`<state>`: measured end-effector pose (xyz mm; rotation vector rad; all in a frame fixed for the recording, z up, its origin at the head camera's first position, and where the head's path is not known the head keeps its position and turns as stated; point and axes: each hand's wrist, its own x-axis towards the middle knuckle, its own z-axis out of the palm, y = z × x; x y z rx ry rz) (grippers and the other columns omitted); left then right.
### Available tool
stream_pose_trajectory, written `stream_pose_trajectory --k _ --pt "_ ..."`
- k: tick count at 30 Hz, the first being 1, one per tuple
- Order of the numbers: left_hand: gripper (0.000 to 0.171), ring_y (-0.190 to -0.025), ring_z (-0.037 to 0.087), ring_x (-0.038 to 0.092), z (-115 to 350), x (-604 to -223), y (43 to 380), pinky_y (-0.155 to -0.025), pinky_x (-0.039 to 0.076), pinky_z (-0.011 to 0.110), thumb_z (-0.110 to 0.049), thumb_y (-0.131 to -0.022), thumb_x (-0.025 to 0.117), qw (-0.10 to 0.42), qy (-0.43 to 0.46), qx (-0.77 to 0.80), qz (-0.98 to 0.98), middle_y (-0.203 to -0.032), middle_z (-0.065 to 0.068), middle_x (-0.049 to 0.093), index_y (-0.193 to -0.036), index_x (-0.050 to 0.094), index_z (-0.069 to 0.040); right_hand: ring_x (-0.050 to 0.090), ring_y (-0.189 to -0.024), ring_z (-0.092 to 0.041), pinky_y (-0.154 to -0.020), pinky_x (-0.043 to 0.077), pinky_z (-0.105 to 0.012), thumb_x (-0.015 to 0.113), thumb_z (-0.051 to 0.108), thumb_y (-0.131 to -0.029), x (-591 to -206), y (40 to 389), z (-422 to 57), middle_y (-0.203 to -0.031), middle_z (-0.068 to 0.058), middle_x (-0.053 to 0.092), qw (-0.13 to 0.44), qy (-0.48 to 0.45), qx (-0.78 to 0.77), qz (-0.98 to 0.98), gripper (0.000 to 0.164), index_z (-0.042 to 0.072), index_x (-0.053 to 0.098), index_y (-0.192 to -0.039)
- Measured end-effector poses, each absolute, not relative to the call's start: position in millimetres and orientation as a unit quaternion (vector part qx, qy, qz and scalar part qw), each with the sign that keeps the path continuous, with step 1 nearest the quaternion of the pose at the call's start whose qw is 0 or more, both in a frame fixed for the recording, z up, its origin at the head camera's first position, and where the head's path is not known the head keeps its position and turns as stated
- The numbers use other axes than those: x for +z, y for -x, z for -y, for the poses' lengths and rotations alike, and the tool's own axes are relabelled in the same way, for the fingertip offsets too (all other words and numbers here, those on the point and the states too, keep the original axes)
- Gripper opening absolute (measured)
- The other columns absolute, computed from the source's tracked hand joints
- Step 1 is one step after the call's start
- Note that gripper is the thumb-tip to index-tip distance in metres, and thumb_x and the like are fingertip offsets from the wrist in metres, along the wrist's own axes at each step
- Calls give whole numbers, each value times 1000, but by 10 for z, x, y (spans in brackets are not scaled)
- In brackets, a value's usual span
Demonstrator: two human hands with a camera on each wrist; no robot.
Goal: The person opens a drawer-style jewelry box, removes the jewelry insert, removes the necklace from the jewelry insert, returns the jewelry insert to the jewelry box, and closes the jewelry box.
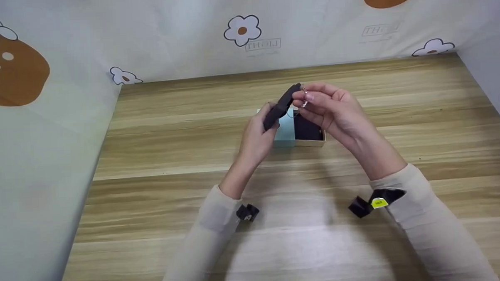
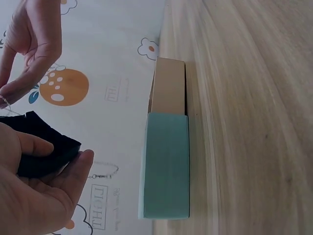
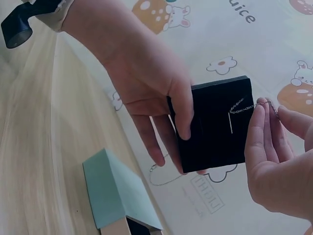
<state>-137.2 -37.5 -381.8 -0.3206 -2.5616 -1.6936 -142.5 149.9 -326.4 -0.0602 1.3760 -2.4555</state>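
My left hand (image 1: 256,134) holds a flat black square jewelry pad (image 3: 215,125) tilted up, thumb across its front and fingers behind. A thin silver chain necklace (image 3: 239,109) passes through the pad's face. One loop of it hangs below the pad's lower edge, with a small clasp (image 2: 100,176) showing in the left wrist view. At the pad's far edge my right hand (image 1: 336,108) pinches part of the chain between thumb and fingertips. Below both hands lies a small drawer box with a teal sleeve (image 2: 166,166) and a kraft-brown tray (image 2: 168,85) slid partly out.
The box rests on a wood-grain table (image 1: 171,147). Behind the table hangs a pale printed sheet (image 1: 180,39) with flowers and lettering, which also runs along the left side. Black cameras (image 1: 247,212) are strapped at both sleeves.
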Motion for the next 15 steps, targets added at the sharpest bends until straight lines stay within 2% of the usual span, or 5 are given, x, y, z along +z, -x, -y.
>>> stream_pose_trajectory --k 7,15 --pt "32 -104 23 60 376 -3814 1375 -96 47 42 -1 -94 54 25 112 -529 841 -122 11 69 -124 64 -8 76 -87 -13 -83 60 -26 54 -2 -99 -3217 1401 -1484 -94 -6 78 155 19 -864 -478 21 8 72 -97" --pt "38 -111 23 62 401 -3837 1367 -100 47 42 1 -93 53 16 118 -527 841 -130 10 67 -129 63 -9 75 -87 -14 -83 61 -26 57 -2 -98 -3156 1380 -1455 -95 -8 78 149 30 -871 -467 17 6 72 -99"
